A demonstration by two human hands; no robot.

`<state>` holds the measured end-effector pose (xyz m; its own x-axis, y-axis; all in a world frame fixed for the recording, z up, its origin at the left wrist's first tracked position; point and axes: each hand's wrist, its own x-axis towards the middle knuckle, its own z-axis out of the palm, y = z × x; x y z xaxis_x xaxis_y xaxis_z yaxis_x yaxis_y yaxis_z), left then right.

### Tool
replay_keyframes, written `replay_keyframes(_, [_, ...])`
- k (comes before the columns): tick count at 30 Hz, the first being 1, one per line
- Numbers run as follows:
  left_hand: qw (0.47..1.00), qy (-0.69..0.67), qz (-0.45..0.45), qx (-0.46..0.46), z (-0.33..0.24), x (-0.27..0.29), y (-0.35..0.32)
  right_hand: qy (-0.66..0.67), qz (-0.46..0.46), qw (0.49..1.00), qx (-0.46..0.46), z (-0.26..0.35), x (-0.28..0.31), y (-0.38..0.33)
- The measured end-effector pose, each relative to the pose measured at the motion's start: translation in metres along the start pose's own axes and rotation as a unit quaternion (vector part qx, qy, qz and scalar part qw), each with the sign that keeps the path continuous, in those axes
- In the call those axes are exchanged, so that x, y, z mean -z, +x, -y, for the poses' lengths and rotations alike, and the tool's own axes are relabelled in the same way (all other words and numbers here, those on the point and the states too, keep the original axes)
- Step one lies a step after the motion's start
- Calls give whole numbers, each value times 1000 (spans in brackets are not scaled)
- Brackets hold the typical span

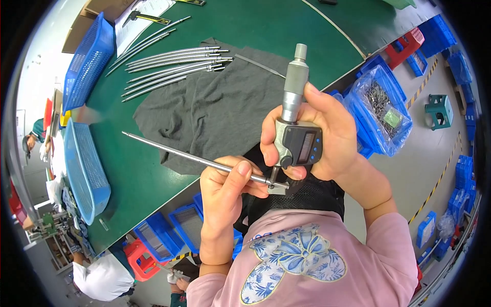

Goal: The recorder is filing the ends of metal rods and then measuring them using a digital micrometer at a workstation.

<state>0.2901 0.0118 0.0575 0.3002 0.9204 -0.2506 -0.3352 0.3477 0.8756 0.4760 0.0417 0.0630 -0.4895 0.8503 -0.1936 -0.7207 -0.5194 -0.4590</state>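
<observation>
My left hand [227, 187] pinches a thin steel rod [192, 157] near its right end; its stepped tip points to the far left. In my right hand [327, 130] is a digital micrometer [293, 140] with a small display, its thimble pointing up and away. The rod's near end lies at the micrometer's jaw, by the spindle; whether both faces touch it I cannot tell. Beneath and beyond my hands a dark grey cloth [204, 110] is spread on the green table [245, 23]. Several similar steel rods [171, 66] lie on and beside the cloth.
Two blue baskets [87, 171] stand along the table's left side, near a caliper [148, 18] on paper. To the right, a blue bin [381, 77] holds bagged metal parts. Blue crates [161, 238] and a red stool [140, 260] stand below the table edge. Another person [102, 276] is at lower left.
</observation>
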Motion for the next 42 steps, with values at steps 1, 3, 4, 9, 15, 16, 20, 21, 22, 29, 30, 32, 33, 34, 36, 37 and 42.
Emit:
replay_keyframes(1, [1000, -1, 2, 1, 0, 0, 0, -7, 5, 1000, 8, -1, 1, 0])
replay_keyframes(3, [1000, -3, 2, 0, 1, 0, 1, -15, 6, 1000, 21, -1, 3, 0])
replay_keyframes(4, [1000, -5, 0, -2, 2, 1, 1, -45, -3, 999, 12, -2, 2, 1])
replay_keyframes(9, [1000, 8, -4, -18, 2, 3, 1, -132, -37, 991, -1, -1, -4, 4])
replay_keyframes(15, [1000, -11, 3, -19, 4, 3, 1, -18, -15, 1000, -20, 0, -2, 1])
replay_keyframes(16, [1000, -9, 2, -19, 4, 4, 1, -17, -14, 1000, -20, -1, -2, 2])
replay_keyframes(20, [1000, -13, -8, -15, 3, 4, 0, -81, -11, 997, 3, -2, -3, 2])
replay_keyframes(21, [1000, -8, 0, -14, 3, 4, 1, -40, 0, 999, 4, -2, -1, 2])
replay_keyframes(22, [1000, -7, 4, -12, 3, 4, 1, 1, 11, 1000, 4, -3, 1, 2])
replay_keyframes(29, [1000, -12, 0, -4, 1, 2, 0, 1, 5, 1000, 7, -3, 1, 0])
replay_keyframes(30, [1000, -12, -1, -4, 1, 2, 0, 0, 12, 1000, 13, -3, 1, 0])
replay_keyframes(32, [1000, -15, 0, 0, 2, 2, 0, -1, 18, 1000, 20, -3, 2, 0])
replay_keyframes(33, [1000, -15, 2, 1, 2, 1, 0, -15, 14, 1000, 23, -4, 3, 0])
replay_keyframes(34, [1000, -10, -7, -2, 3, 0, 0, -28, 10, 999, 26, -4, 3, 0])
replay_keyframes(36, [1000, -7, -9, -3, 4, 0, 0, -37, 5, 999, 22, -5, 3, 1])
replay_keyframes(37, [1000, -8, -8, -6, 4, 2, 0, -46, 2, 999, 15, -5, 2, 1])
replay_keyframes(42, [1000, -9, -14, -8, 3, 4, 0, -85, 12, 996, 30, -4, -1, 2])
